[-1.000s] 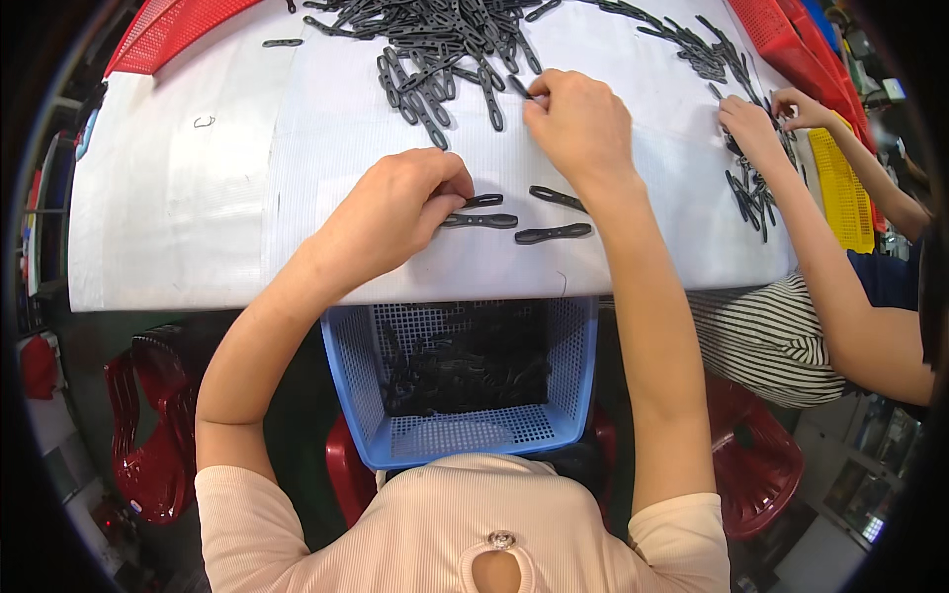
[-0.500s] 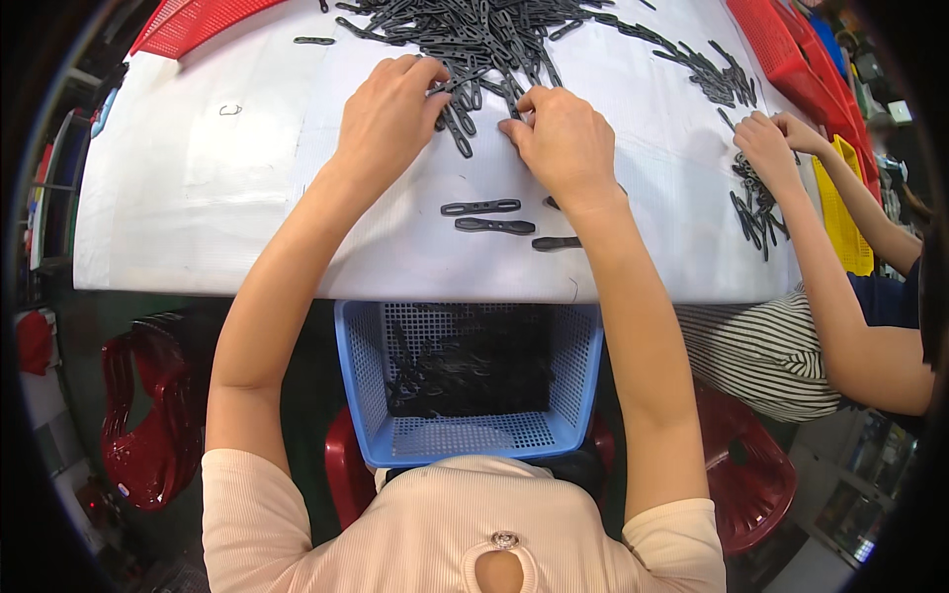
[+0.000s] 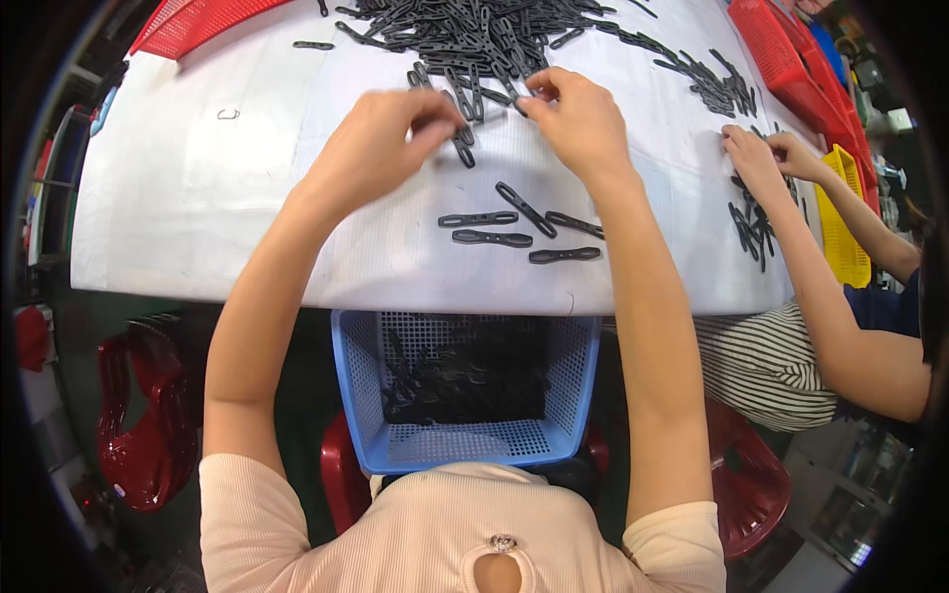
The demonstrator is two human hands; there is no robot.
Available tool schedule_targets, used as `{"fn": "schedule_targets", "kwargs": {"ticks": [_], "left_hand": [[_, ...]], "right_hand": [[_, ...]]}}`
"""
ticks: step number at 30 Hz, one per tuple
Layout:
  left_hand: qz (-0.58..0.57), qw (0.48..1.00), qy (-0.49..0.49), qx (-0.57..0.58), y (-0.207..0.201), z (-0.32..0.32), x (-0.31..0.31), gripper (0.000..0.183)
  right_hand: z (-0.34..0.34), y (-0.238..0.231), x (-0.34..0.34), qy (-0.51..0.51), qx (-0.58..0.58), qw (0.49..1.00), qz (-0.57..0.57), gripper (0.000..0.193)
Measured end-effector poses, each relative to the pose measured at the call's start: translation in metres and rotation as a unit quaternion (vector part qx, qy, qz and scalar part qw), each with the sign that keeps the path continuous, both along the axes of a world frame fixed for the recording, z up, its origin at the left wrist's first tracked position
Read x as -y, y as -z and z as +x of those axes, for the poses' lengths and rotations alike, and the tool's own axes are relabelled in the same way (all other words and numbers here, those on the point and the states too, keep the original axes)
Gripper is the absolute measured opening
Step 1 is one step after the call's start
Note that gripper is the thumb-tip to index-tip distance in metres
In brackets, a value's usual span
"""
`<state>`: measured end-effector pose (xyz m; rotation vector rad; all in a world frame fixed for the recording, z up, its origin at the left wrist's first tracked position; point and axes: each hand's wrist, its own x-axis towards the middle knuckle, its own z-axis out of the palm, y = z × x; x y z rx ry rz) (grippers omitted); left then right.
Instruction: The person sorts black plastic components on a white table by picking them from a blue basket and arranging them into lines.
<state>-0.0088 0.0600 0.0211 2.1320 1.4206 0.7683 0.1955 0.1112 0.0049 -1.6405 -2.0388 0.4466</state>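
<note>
Left grip (image 3: 390,138): blurred; I cannot tell whether it holds anything. Black pile (image 3: 450,30): cut off by the top edge. Loose black piece (image 3: 573,224): right end hidden from me by the right forearm (image 3: 647,336). Red basket (image 3: 203,25), upper left: top cropped.

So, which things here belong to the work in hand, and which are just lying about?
Seemingly part of the work:
Pile of black pieces, with the left hand and right hand at its near edge
Five loose black pieces between pile and blue basket
Blue basket, dark pieces inside

Apparently just lying about:
Red basket, upper left
Dark red chair, left
</note>
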Motion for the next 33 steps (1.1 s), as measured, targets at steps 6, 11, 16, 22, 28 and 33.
{"fn": "schedule_targets", "kwargs": {"ticks": [6,11,16,22,28,33], "left_hand": [[-0.126,0.991,0.041,-0.005,-0.001,-0.007,0.050,0.007],[0.063,0.994,-0.024,-0.083,0.014,-0.019,0.031,0.011],[0.233,0.963,0.032,-0.132,0.028,-0.036,-0.019,0.015],[0.210,0.960,0.103,-0.153,0.033,-0.040,-0.038,0.016],[0.219,0.969,0.072,-0.090,0.027,-0.054,-0.025,0.012],[-0.108,0.988,0.106,-0.006,0.001,-0.049,0.018,0.008]], "right_hand": [[-0.008,0.011,-0.005,0.015,0.040,0.999,0.008,0.020],[0.021,0.007,0.035,0.026,0.197,0.969,0.149,0.016],[-0.006,-0.004,0.067,-0.054,0.033,0.990,0.128,0.016],[-0.042,0.020,0.057,-0.091,0.113,0.978,0.153,0.013],[-0.035,-0.005,0.063,-0.085,0.032,0.995,-0.029,0.009],[-0.010,-0.016,0.055,-0.125,-0.022,0.983,-0.132,0.014]]}}
